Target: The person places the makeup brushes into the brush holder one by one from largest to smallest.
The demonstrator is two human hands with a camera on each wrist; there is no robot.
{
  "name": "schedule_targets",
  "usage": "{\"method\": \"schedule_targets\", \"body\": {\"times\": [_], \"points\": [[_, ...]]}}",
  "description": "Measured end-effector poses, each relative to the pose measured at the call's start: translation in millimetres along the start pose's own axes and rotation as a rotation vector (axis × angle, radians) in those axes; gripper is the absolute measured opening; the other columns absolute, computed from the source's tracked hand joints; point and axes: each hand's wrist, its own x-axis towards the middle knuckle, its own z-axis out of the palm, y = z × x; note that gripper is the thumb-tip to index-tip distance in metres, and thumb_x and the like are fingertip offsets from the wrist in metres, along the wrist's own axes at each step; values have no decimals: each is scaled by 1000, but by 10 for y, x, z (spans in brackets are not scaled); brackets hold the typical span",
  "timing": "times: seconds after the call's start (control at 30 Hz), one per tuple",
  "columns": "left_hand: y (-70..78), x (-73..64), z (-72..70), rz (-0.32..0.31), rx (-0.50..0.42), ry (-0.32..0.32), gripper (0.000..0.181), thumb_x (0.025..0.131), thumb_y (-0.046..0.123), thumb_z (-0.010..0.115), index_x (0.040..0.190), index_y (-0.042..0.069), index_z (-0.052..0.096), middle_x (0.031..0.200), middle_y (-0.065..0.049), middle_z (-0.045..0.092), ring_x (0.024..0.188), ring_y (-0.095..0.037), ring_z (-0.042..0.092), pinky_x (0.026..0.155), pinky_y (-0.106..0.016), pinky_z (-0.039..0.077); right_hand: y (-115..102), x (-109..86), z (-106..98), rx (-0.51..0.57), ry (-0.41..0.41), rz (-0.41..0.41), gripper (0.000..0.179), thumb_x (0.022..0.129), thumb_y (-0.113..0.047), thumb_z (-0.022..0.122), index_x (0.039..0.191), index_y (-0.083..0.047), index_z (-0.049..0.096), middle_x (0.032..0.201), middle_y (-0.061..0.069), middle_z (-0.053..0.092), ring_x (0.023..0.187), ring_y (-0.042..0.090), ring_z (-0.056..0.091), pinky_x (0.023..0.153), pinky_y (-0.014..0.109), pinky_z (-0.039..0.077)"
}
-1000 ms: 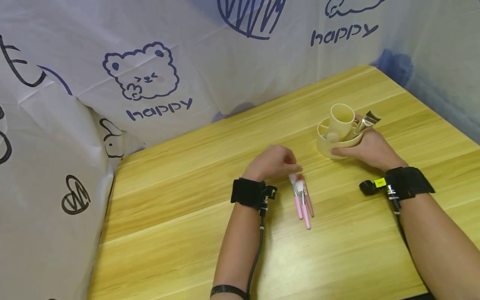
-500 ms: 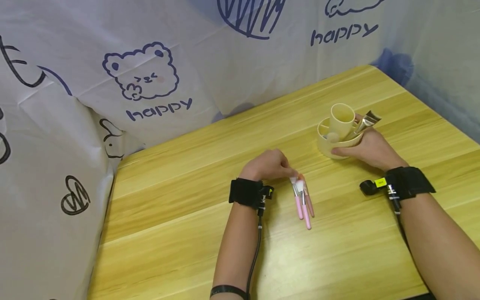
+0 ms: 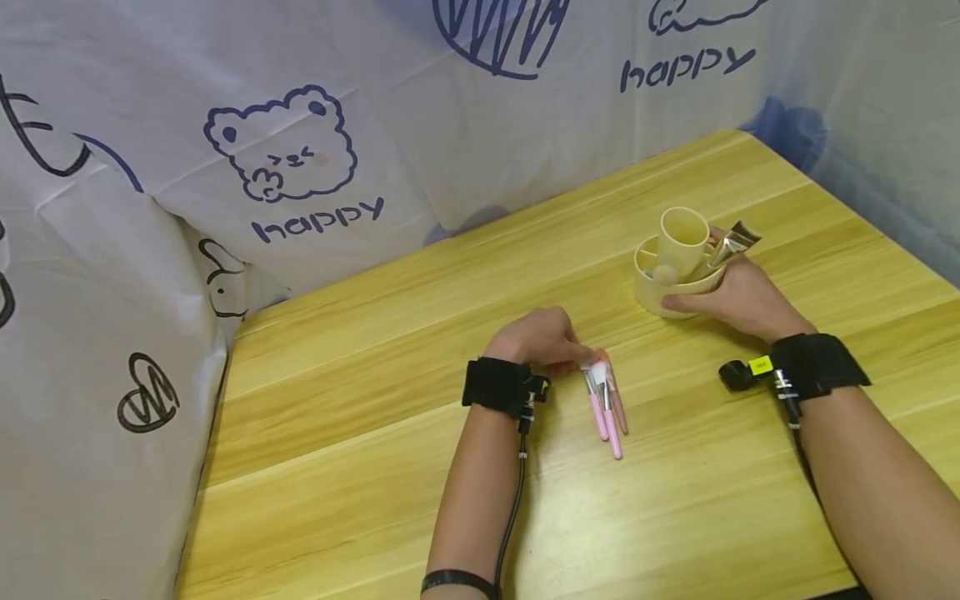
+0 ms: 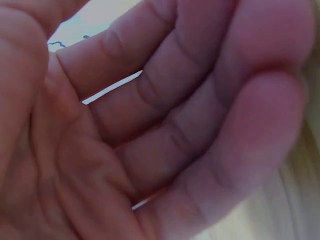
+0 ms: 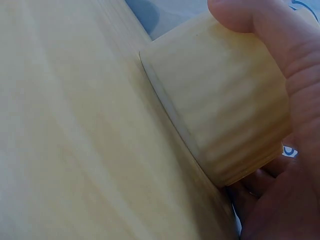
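Observation:
Three makeup brushes lie close together on the table, bristles pointing away: a pink one at the left [image 3: 597,415], a pink one in the middle [image 3: 612,429] and a darker rose one [image 3: 618,404]. My left hand [image 3: 538,340] pinches the left brush at its bristle end, hiding the tip; in the left wrist view the curled fingers [image 4: 165,115] fill the picture and no brush shows. My right hand [image 3: 742,296] grips a cream brush holder [image 3: 654,292] from its right side. In the right wrist view the thumb [image 5: 295,65] lies along the holder's wall [image 5: 215,100], its base at the tabletop.
Inside the holder stands a taller round cup [image 3: 685,237]. A brush with a metallic ferrule [image 3: 737,242] leans out on the right, and a pale round brush head [image 3: 664,275] shows in front. A white printed cloth [image 3: 420,125] hangs behind the wooden table [image 3: 360,417].
My left hand has come down onto the left pink brush's bristle end, and that brush has shifted slightly to the right. My right hand and the holder have stayed put.

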Motion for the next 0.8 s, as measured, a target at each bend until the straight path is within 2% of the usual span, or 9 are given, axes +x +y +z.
{"method": "schedule_targets", "body": {"times": [0.1, 0.2, 0.3, 0.43, 0.63, 0.8], "points": [[-4, -7, 5, -34, -49, -24, 47, 99, 42, 69, 67, 7, 73, 56, 1, 58, 49, -9, 48, 51, -22, 41, -12, -3, -2, -10, 7, 3, 104, 81, -35, 89, 162, -31, 25, 151, 11, 52, 128, 12, 52, 110, 37, 40], [-8, -14, 4, -53, -74, -40, 48, 99, 42, 69, 68, 6, 73, 56, 0, 59, 50, -10, 48, 50, -22, 40, -12, -4, -1, -13, 9, 8, 104, 81, -36, 89, 163, -31, 24, 152, 10, 52, 125, 7, 51, 107, 32, 39], [-5, -14, 5, -63, -73, -45, 47, 99, 42, 69, 69, 6, 74, 57, 1, 61, 50, -9, 51, 51, -22, 42, -11, 0, -2, -3, 4, 7, 106, 82, -35, 89, 163, -32, 22, 154, 12, 50, 131, 16, 51, 113, 41, 39], [11, -4, 11, -46, -46, -18, 44, 98, 39, 71, 69, 7, 74, 58, 1, 63, 52, -9, 56, 51, -21, 45, -21, -2, -9, 13, 0, 6, 108, 82, -34, 89, 164, -31, 19, 155, 15, 48, 136, 29, 50, 116, 55, 37], [24, 7, 5, -11, 4, 37, 36, 98, 33, 72, 72, 8, 77, 64, -1, 68, 56, -9, 61, 54, -19, 48, -31, -9, -11, 13, 0, 8, 107, 82, -34, 89, 164, -32, 20, 154, 14, 50, 135, 28, 50, 115, 55, 37], [23, 5, -15, 21, 60, 105, 36, 100, 32, 69, 73, 10, 77, 65, -1, 68, 52, -8, 54, 52, -19, 44, -38, -10, -8, 11, -1, 7, 108, 81, -34, 89, 164, -31, 21, 154, 16, 49, 137, 30, 50, 116, 58, 36]]}}
